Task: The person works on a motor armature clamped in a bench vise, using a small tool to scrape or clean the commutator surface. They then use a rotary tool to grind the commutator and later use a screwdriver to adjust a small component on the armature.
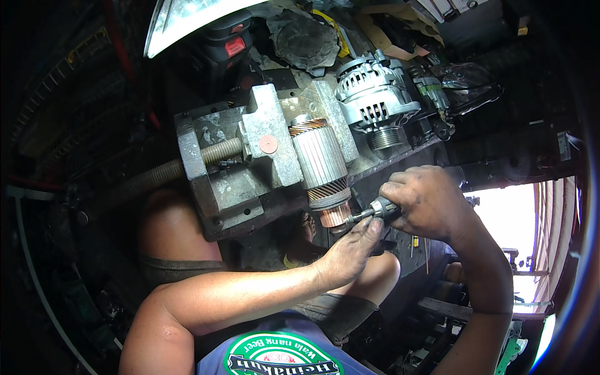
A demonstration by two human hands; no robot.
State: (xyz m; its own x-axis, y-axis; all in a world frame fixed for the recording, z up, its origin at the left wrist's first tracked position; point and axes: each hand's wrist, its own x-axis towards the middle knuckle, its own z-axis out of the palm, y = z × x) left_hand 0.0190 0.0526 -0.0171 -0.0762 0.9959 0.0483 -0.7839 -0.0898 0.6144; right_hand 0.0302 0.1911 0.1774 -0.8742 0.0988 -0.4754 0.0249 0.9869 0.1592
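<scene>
A motor armature with a ribbed steel core and copper windings is clamped upright between the jaws of a bench vise. Its copper commutator points toward me. My right hand is wrapped round a handheld rotary tool, whose thin bit reaches the commutator's side. Below the tool's nose, my left hand is closed, thumb pressed along the nose beside the commutator. Some of its fingers are hidden underneath.
An alternator with a ribbed pulley stands right of the vise. Behind lie a black power tool with a red button and a flat dark round part. The vise's long screw sticks out left, above my knee. A bright lamp hangs overhead.
</scene>
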